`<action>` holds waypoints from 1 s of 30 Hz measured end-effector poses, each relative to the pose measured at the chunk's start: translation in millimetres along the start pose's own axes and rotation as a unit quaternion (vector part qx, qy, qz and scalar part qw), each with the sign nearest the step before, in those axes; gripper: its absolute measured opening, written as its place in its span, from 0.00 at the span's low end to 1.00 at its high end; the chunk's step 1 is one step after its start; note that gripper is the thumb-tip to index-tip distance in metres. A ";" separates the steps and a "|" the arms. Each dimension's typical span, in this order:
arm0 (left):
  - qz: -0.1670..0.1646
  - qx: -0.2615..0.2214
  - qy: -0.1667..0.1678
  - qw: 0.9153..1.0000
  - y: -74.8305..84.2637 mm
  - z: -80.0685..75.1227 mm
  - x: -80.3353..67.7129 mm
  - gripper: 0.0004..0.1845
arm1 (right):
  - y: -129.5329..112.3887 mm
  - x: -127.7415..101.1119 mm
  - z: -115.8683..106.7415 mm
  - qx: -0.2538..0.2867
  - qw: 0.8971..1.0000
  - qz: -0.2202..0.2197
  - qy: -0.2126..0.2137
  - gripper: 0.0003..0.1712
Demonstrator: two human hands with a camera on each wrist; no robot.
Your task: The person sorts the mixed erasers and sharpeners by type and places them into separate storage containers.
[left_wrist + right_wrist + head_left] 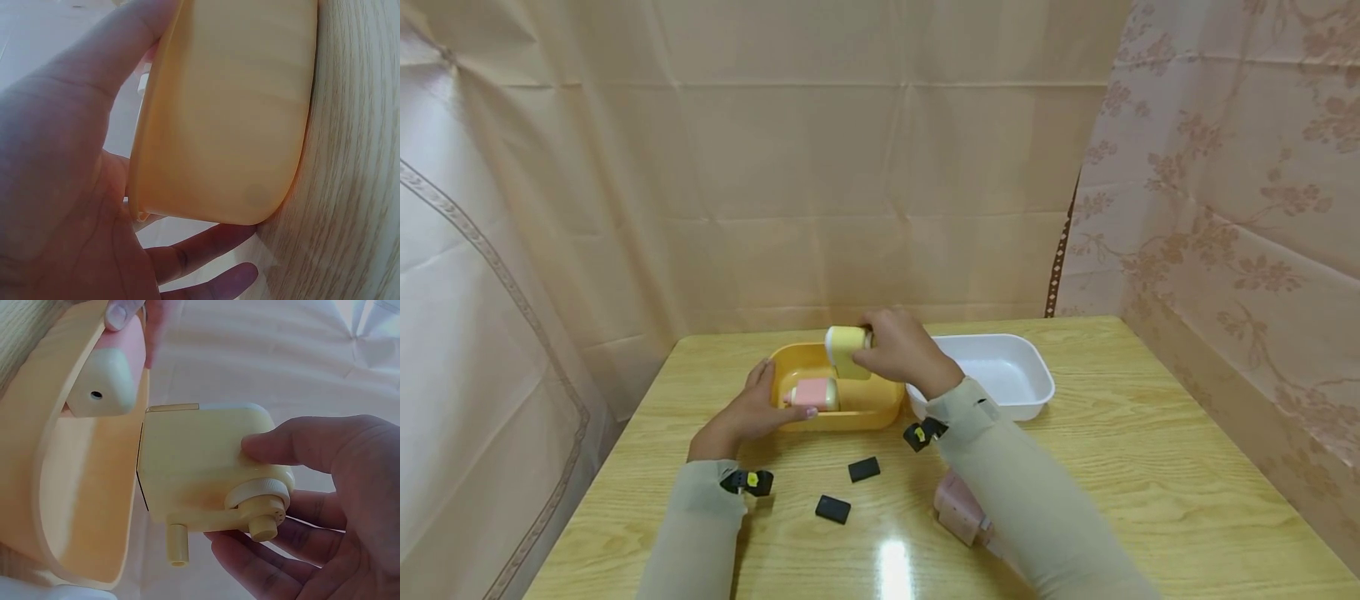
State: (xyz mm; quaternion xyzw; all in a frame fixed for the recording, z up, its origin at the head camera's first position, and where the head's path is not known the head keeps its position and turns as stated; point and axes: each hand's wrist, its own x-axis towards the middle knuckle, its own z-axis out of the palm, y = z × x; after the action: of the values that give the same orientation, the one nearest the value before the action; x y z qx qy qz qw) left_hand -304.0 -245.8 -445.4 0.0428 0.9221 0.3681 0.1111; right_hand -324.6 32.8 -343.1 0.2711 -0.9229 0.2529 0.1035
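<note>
My right hand (898, 350) grips a pale yellow boxy device (847, 350) just above the orange tub (880, 404). The right wrist view shows that hand (325, 506) with fingers curled round the yellow device (194, 462), which has a knob and a short peg on one side. My left hand (752, 408) holds the tub's near left corner. Its thumb lies over the rim against a pink and white device (812, 393) in the tub. In the left wrist view the palm (69, 187) cups the orange tub's (225, 112) outer wall.
A white tub (1000, 367) stands right of the orange one. Two small black blocks (863, 469) (832, 508) lie on the wooden table (1150, 467) in front. A pink device (958, 510) lies under my right forearm. Curtains close in the back and sides.
</note>
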 end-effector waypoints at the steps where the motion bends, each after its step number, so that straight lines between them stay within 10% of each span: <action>1: 0.002 0.000 0.001 1.000 -0.2 -0.4 -0.3 0.76 | 0.7 1.0 1.2 0.000 1.000 0.003 0.000 0.15; 30: -0.006 0.008 0.003 1.000 -1.0 0.7 1.8 0.78 | 16.0 9.6 25.4 0.023 0.998 0.049 -0.008 0.19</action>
State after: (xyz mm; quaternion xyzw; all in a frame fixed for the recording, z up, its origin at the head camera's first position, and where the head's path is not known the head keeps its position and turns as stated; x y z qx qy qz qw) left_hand -305.6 -245.8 -446.9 0.0367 0.9258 0.3597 0.1103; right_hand -342.8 26.8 -368.1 0.2294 -0.9300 0.2766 0.0773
